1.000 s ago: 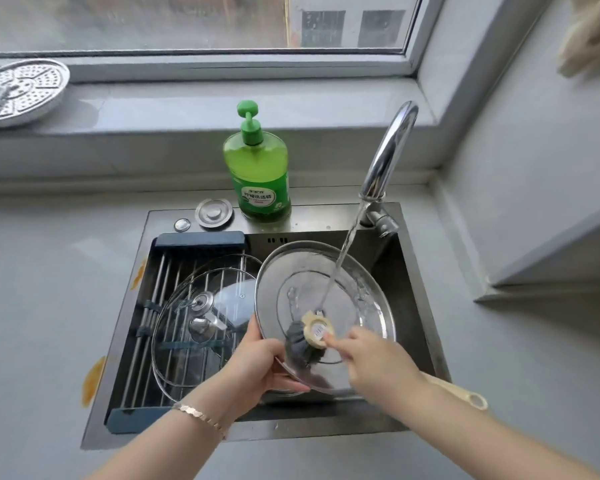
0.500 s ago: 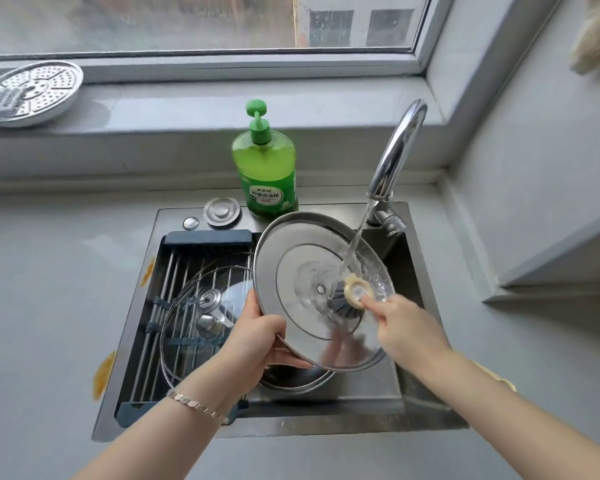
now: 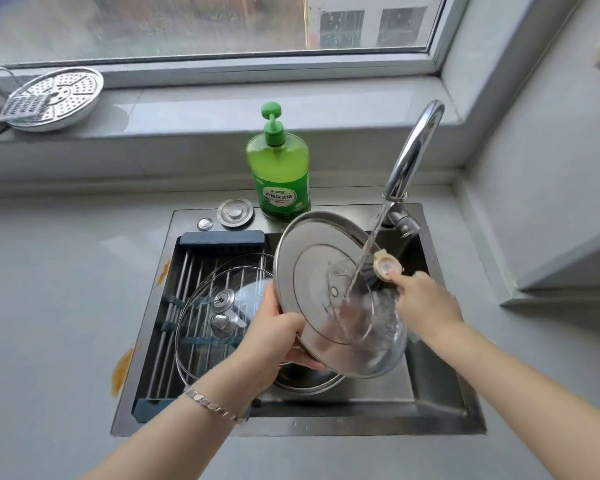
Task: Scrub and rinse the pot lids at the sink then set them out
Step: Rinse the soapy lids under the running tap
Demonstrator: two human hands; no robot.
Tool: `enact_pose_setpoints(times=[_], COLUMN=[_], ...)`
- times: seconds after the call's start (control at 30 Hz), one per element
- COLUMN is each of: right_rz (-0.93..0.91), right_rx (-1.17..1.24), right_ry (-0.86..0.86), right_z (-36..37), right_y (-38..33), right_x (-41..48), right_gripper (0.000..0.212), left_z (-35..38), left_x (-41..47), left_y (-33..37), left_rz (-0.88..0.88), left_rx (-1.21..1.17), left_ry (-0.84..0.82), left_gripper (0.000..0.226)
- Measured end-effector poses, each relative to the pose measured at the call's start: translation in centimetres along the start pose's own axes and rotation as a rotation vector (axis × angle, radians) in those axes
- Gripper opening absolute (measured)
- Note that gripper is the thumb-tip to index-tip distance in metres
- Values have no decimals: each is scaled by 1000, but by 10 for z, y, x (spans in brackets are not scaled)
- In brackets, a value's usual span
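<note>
A steel pot lid is tilted over the sink, its underside facing me, with tap water running onto it. My left hand grips its lower left rim. My right hand holds a dish brush by its handle, bristles against the lid's right side. A glass lid with a metal knob lies on the drying rack at the sink's left. Another metal piece lies in the basin beneath the held lid, mostly hidden.
The curved faucet runs at the sink's back right. A green dish soap bottle stands behind the sink beside a drain plug. A perforated steamer plate and grater sit on the window sill. Grey counter surrounds the sink.
The steel lid has been raised and tilted more upright under the stream. My right hand and the brush moved up and right across the lid's face.
</note>
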State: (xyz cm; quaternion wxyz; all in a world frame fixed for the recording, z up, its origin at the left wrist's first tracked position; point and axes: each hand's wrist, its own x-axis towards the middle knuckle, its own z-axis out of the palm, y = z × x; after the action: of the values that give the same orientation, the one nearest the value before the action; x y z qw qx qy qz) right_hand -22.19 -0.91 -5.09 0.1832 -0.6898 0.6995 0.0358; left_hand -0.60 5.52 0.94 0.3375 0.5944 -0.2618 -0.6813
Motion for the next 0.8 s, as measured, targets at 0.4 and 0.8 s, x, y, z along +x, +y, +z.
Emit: enact_pose_setpoints(times=[0.4,0.8], right_rz=[-66,553], right_rx=[633,803], right_ry=[-257,-147], right_z=[-8,-6], right_y=[19,65], right_x=[-89,-56], right_gripper=[31,10], left_z=[13,22], left_x=[24,30], left_y=[-12,-57], left_rz=[-186,-527], left_rx=[10,-325], left_ry=[108,23], left_gripper=[41,39])
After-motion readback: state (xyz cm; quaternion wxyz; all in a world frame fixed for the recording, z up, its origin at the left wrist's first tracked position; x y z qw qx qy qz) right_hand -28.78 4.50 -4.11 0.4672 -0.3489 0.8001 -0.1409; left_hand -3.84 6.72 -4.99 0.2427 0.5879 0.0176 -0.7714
